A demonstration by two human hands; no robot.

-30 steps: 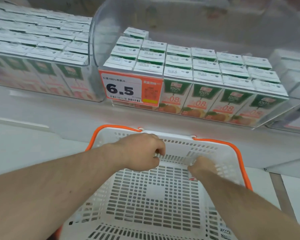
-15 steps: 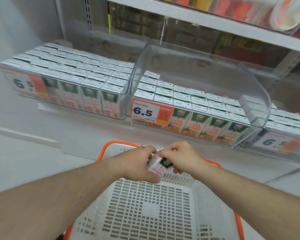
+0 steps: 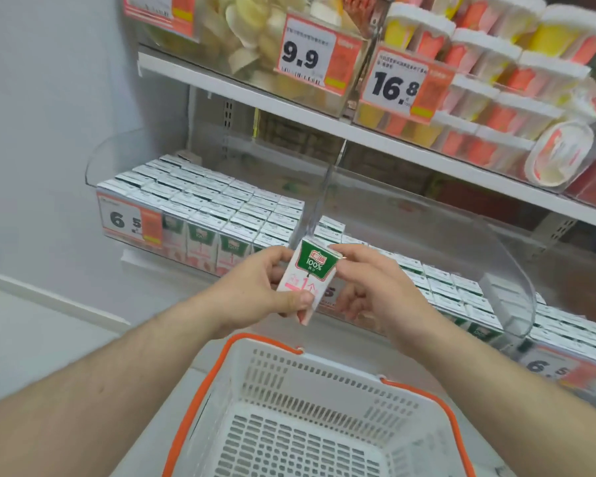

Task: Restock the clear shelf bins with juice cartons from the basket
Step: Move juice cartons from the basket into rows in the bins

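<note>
1. Our left hand (image 3: 255, 290) grips a small juice carton (image 3: 308, 277), thumb pressed on its lower front face, fingers curled behind its left edge.
2. Our right hand (image 3: 372, 287) pinches the same carton at its upper right corner, the other fingers loosely curled below.
3. The carton is held tilted, green "100%" label facing us, above the far rim of the white basket with orange trim (image 3: 324, 401) and in front of the shelf edge.
4. We see no cartons in the part of the basket that shows.
5. Behind the carton stands the clear divider (image 3: 324, 187) between two clear shelf bins.
6. The left bin (image 3: 98, 160) is packed with rows of cartons (image 3: 221, 208) and carries a price tag reading "6.5" (image 3: 128, 220).
7. The middle bin (image 3: 510, 270) holds rows of cartons (image 3: 444, 287) towards its front, with bare room behind them.
8. On the shelf above sit lidded fruit cups (image 3: 496, 80) and price tags "9.9" (image 3: 307, 56) and "16.8" (image 3: 398, 84).
</note>
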